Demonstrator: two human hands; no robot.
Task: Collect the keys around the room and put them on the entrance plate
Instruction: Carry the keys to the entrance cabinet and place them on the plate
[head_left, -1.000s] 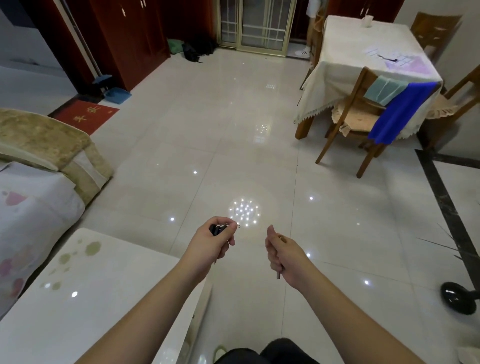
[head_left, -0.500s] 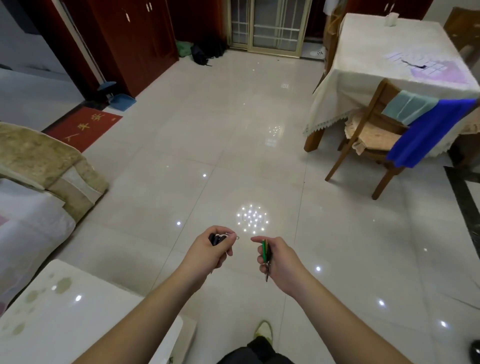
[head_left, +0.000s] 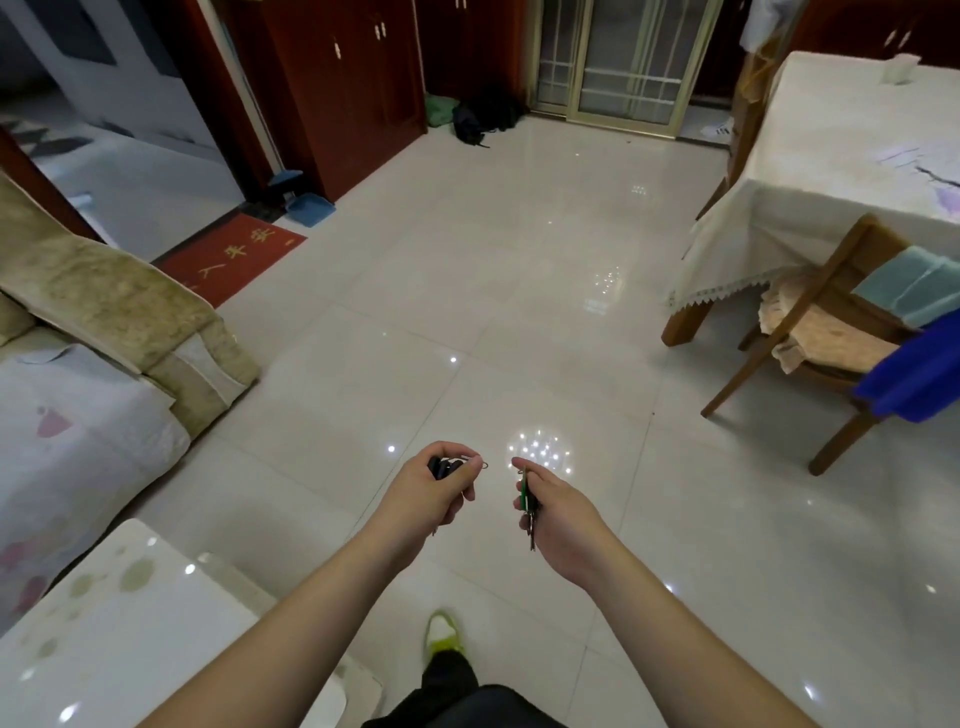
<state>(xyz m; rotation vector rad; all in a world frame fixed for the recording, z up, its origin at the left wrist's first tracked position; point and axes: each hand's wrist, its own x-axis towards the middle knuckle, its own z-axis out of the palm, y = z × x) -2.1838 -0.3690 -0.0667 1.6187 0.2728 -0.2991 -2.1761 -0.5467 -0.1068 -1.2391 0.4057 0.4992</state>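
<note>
My left hand (head_left: 434, 491) is closed around a black key fob (head_left: 440, 466) with a small metal ring poking out past the thumb. My right hand (head_left: 558, 506) grips a bunch of keys with a green tag (head_left: 527, 491); one key hangs below the fingers. Both hands are held out over the glossy tiled floor, about a hand's width apart. No entrance plate shows in view.
A sofa (head_left: 104, 312) and a white low table (head_left: 119, 634) stand at the left. At the right are a clothed dining table (head_left: 810, 171) and a wooden chair (head_left: 831, 332) with a blue cloth. A red doormat (head_left: 234, 257), dark cabinets (head_left: 343, 88) and a glass door (head_left: 618, 57) lie ahead.
I have walked forward: the low table slid back and left, the dining table moved to the right edge. My right hand turned, showing the green-tagged keys. Both hands keep their grip.
</note>
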